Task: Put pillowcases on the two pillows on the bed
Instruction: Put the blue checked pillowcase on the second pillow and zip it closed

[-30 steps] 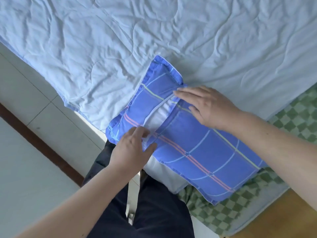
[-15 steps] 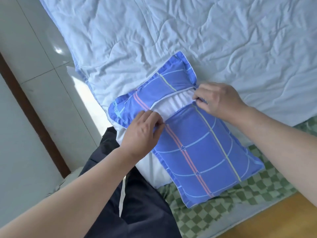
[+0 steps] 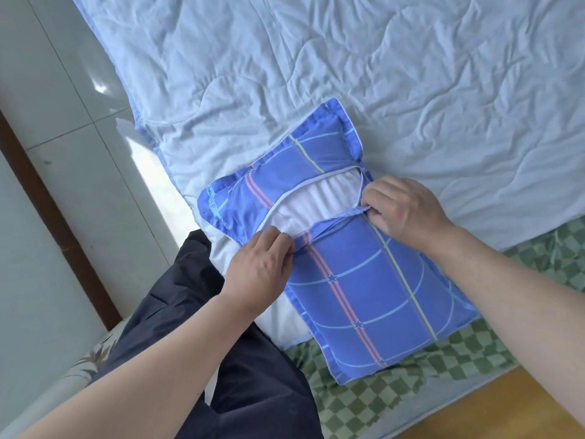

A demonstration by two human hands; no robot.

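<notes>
Blue pillowcase (image 3: 364, 280) lies on bed's near edge, white pillow (image 3: 319, 201) showing through its gap. Left hand (image 3: 259, 274) and right hand (image 3: 402, 210) each pinch the opening's lower hem.

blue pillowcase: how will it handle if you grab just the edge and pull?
Probably floppy: the pillowcase bunches into small folds where the left hand and right hand pinch its edge. Likely light and thin, since it drapes closely over the white pillow. It looks smooth, so it may slip through a loose pinch.
</notes>
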